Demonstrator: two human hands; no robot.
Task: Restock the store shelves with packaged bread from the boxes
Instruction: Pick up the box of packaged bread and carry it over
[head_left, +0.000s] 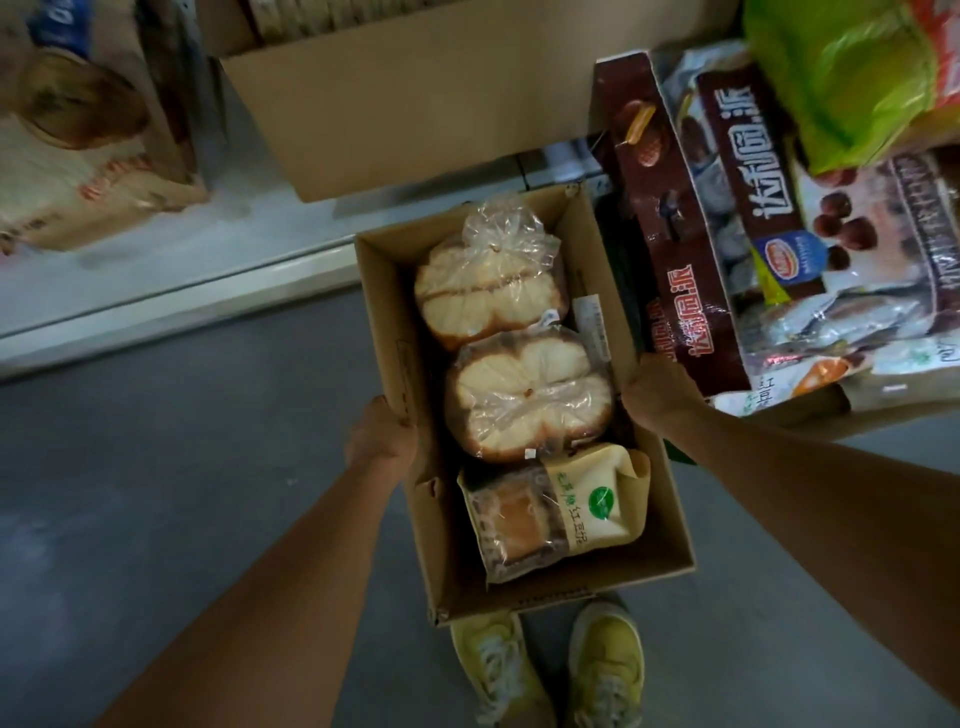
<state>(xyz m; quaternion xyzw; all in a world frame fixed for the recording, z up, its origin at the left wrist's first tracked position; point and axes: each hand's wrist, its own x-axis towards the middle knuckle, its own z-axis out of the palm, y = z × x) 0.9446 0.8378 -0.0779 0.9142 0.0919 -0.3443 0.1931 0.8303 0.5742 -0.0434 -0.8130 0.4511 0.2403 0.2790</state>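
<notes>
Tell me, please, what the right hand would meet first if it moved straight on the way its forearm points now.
Probably nothing new: the right hand already grips the right wall of the open brown cardboard box. Past that wall, the clear-bagged round bread loaf in the middle lies in its line, though depth is unclear.

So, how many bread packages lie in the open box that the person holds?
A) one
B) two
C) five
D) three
D: inside the cardboard box, gripped at its sides by the left hand and right hand, lie two clear-bagged loaves and one cream-coloured packet.
</notes>
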